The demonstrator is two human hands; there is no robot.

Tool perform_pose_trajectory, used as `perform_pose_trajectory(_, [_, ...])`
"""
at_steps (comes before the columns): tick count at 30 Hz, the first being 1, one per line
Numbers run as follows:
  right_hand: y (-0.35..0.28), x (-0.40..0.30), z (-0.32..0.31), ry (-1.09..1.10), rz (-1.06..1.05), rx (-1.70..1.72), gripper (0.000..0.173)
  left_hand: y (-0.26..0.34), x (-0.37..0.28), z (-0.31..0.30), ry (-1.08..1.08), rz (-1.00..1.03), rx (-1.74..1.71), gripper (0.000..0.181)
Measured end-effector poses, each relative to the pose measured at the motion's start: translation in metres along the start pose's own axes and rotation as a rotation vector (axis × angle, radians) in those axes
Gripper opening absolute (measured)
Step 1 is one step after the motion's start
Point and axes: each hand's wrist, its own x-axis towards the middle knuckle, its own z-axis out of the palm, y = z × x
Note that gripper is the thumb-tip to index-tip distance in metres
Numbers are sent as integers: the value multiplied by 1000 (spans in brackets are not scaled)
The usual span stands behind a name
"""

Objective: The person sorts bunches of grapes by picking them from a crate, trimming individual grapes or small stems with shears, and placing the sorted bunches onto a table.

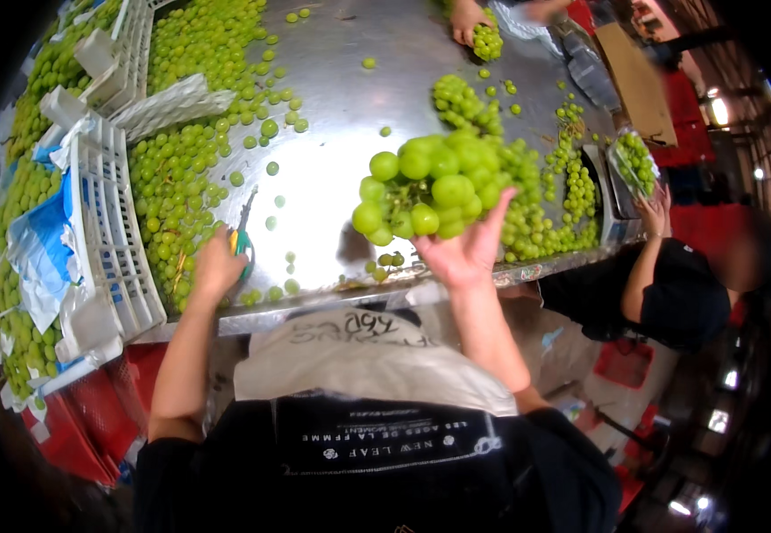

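My left hand (pixel 217 266) is closed around small scissors (pixel 242 252) with green and yellow handles, their dark blades pointing away from me over the steel table. My right hand (pixel 462 256), palm up, supports a bunch of green grapes (pixel 435 186) above the table's near edge. Many loose green grapes (pixel 175 180) lie beside my left hand. Behind and right of the held bunch, more grape bunches (pixel 532 226) rest on the metal table (pixel 332 86).
A white plastic crate (pixel 109 220) of green grapes stands at the left, with white foam netting (pixel 172 106) beside it. A co-worker's hand (pixel 469 20) touches grapes at the far side. Another co-worker (pixel 652 213) at the right holds packed grapes (pixel 635 163) near a scale (pixel 618 193).
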Motion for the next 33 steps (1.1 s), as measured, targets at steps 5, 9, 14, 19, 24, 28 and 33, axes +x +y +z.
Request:
perform_pose_trajectory(5, [-4, -1, -6, -13, -6, 1, 95, 38, -13, -62, -223, 41, -839, 41])
perform_pose_trajectory(9, [-4, -7, -4, 5, -130, -86, 94, 97, -35, -125, -570, 339, -1115, 40])
perform_pose_trajectory(14, [-7, -7, -2, -168, -109, -120, 92, 125, -34, -146, -991, 298, -1270, 32])
perform_pose_trajectory(19, [-8, -7, -5, -180, -86, -138, 92, 141, -27, -149, -1062, 323, -1225, 22])
perform_pose_trajectory(24, [-6, -7, -11, -196, -90, -163, 90, 146, -25, -142, -1065, 319, -1218, 24])
perform_pose_trajectory(28, [-8, -6, -11, -228, -66, -183, 90, 146, -23, -139, -1075, 299, -1223, 23])
perform_pose_trajectory(33, [-7, -6, -10, -208, -53, -153, 90, 146, -21, -139, -1078, 297, -1232, 23])
